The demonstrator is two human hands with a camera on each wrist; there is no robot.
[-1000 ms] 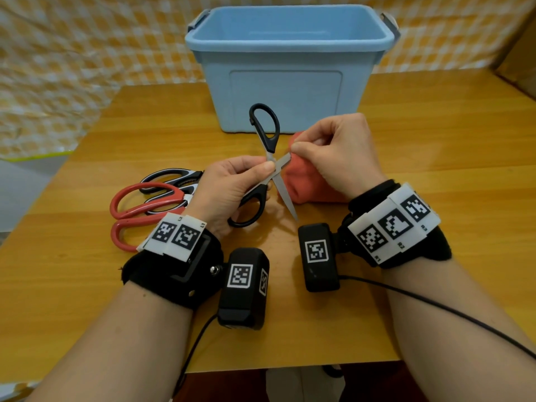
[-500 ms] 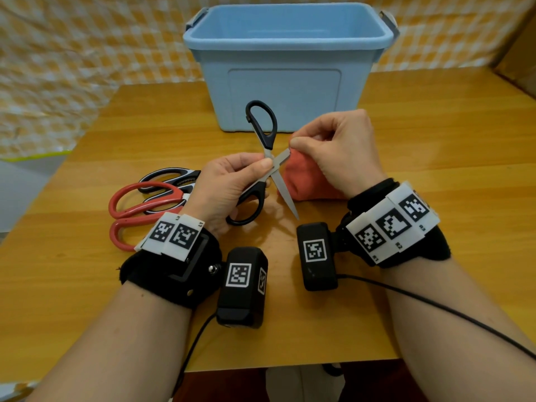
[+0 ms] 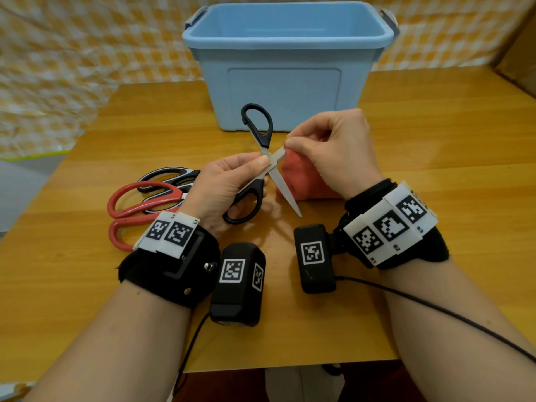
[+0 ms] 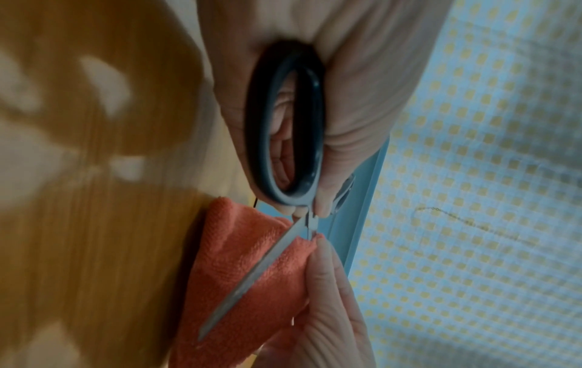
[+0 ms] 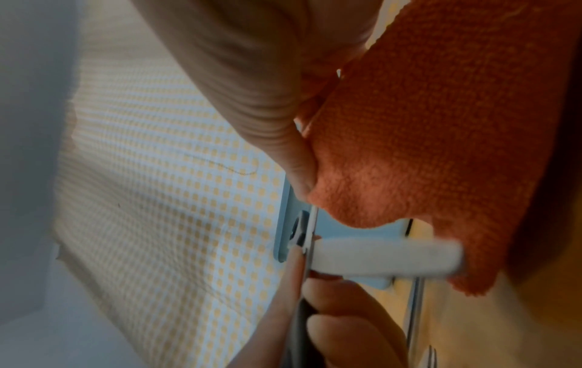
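The left hand (image 3: 226,187) grips the black scissors (image 3: 268,163) by the lower handle loop, with the thumb tip beside the pivot. The scissors are held above the table (image 3: 435,146) with the blades apart, in the middle, just in front of the near wall of the bin (image 3: 284,91). The right hand (image 3: 333,152) pinches the cloth (image 3: 307,184) on the end of the shorter-looking blade; its fingers are curled together. The cloth hangs under this hand, down toward the table.

Only the head view shows the red scissors (image 3: 136,198), which lie on the table to the left, partly behind the left wrist. The left wrist view shows more closely that the long blade lies across the cloth, and that the left fingers are curled around the loop. The right wrist view shows thumb and finger closed on a fold of cloth right at the blade; it is blurred there.
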